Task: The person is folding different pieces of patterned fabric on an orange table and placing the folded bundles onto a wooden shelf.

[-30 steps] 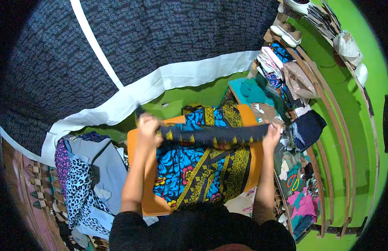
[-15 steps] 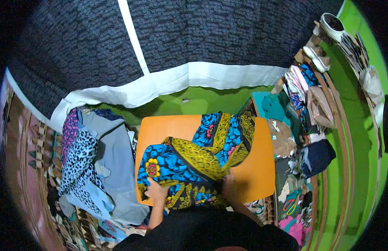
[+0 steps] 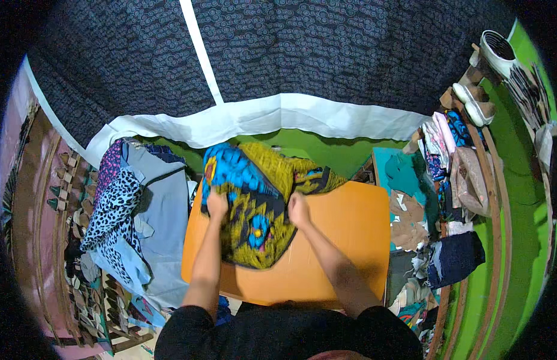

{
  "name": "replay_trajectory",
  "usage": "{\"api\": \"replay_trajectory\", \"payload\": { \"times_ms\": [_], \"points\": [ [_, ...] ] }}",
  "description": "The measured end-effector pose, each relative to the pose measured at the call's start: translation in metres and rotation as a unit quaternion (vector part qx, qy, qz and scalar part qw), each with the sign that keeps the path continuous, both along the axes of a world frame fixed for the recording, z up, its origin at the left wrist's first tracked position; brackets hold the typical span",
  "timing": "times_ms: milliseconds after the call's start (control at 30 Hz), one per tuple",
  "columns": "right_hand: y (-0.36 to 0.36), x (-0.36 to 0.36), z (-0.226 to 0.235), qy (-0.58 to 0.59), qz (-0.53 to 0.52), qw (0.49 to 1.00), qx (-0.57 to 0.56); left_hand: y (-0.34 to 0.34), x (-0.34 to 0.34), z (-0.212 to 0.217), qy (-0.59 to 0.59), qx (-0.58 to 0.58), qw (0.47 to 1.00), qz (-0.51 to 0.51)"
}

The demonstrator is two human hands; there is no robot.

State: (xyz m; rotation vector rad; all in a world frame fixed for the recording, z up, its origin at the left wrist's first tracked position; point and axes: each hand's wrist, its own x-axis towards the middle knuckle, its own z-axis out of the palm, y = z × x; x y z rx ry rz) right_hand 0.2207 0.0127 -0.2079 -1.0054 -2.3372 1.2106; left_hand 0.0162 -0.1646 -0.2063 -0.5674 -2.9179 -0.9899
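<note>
Your two forearms reach out from black sleeves (image 3: 383, 333) at the near side, and both hands are closed on one cloth: your left hand (image 3: 217, 204) grips its left side, and your right hand (image 3: 299, 210), slightly blurred, is clenched at its right edge. The patterned cloth (image 3: 254, 210) hangs bunched between and beyond them, over the left and far part of the orange table (image 3: 332, 252); it shows bright blue on its far left, mustard yellow with black figures elsewhere, and a blue flower low on its near fold. It hides that part of the tabletop from you. Close on the table's left lies a heap of grey fabric (image 3: 164, 216) with a blue leopard-print cloth (image 3: 113, 210) over it; close on the right are brown scraps (image 3: 407, 222), a dark blue folded garment (image 3: 455, 258) and, farther off, teal scraps (image 3: 401, 174). Beyond the table, a dark curtain (image 3: 350, 54) with a white border (image 3: 278, 111) spans the far side. Half a second ago the cloth lay spread toward your body; now you have it lifted and gathered farther away, and more orange shows at the near edge.
</note>
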Motion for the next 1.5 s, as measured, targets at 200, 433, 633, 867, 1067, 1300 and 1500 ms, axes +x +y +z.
{"api": "replay_trajectory", "payload": {
  "times_ms": [200,433,633,867,1067,1300,1500],
  "points": [
    [0.180,0.014,0.093,0.372,-0.266,0.881,0.123,0.115,-0.060,0.189,0.178,0.052,0.955,-0.232],
    [0.252,0.032,0.313,0.521,-0.251,0.779,0.242,0.152,-0.088,0.355,0.643,-0.032,0.755,-0.122],
    [0.195,0.101,0.431,0.617,-0.331,0.634,0.328,0.125,-0.038,0.433,0.662,0.182,0.727,0.012],
    [0.187,0.126,0.275,0.449,-0.322,0.774,0.308,0.090,-0.069,0.296,0.343,0.026,0.920,-0.187],
    [0.140,0.141,0.249,0.264,-0.107,0.870,0.403,0.089,-0.063,0.290,0.228,0.097,0.938,-0.242],
    [0.135,0.105,0.216,-0.198,-0.067,0.838,0.505,0.091,-0.114,0.210,0.121,0.030,0.974,-0.189],
    [0.173,0.068,0.252,-0.093,-0.290,0.829,0.469,0.174,-0.064,0.251,-0.618,0.412,0.635,-0.212]
  ]
}}
